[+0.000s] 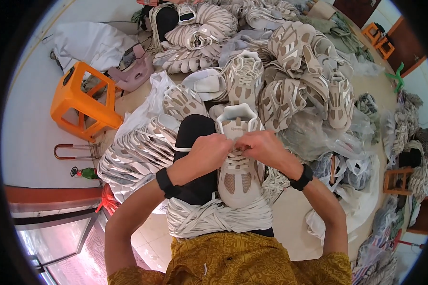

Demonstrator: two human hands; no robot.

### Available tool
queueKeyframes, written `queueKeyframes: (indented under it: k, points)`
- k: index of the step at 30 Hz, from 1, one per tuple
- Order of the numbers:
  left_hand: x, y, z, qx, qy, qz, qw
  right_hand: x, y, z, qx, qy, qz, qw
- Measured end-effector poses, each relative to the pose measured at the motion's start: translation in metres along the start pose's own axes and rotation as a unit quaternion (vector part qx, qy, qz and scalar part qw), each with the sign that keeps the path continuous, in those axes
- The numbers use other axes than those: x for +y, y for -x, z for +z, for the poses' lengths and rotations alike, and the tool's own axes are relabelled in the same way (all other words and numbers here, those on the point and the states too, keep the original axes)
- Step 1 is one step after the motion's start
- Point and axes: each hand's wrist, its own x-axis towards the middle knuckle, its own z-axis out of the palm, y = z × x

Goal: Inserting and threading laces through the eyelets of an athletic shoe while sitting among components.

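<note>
A beige and white sneaker (242,187) rests on my lap, its toe toward me and its padded collar away from me. White lacing crosses the front of it. My left hand (208,154) is closed at the left of its tongue, pinching a white shoelace (182,149) whose end sticks out to the left. From the right, my right hand (262,148) is closed over the upper eyelets, fingertips bent in at the lacing; what they grip is mostly hidden. A thick bundle of white laces (218,219) lies across my lap below the toe.
Similar sneakers are heaped ahead, one upright laced sneaker (245,78) nearest. Stacked shoe uppers (133,161) lie at the left, beside an orange stool (83,102) and a green bottle (86,174). Plastic bags (314,130) spread to the right.
</note>
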Motion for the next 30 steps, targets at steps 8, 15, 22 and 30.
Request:
queueKeyframes:
  k: [8,15,22,30]
  points:
    - [-0.001,0.012,-0.002,0.05,0.002,0.082,0.995,0.001,0.001,-0.004,-0.037,-0.123,0.075,0.989]
    - [0.004,0.011,0.005,0.1,-0.024,0.14,0.985,0.0,-0.001,0.0,-0.01,-0.085,0.056,0.995]
    - [0.011,0.012,0.009,0.107,-0.228,0.095,0.963,-0.002,-0.003,0.014,0.113,-0.016,-0.033,0.993]
    - [0.013,0.033,-0.004,0.05,-0.22,0.058,0.972,0.027,0.014,-0.002,0.128,0.097,-0.103,0.982]
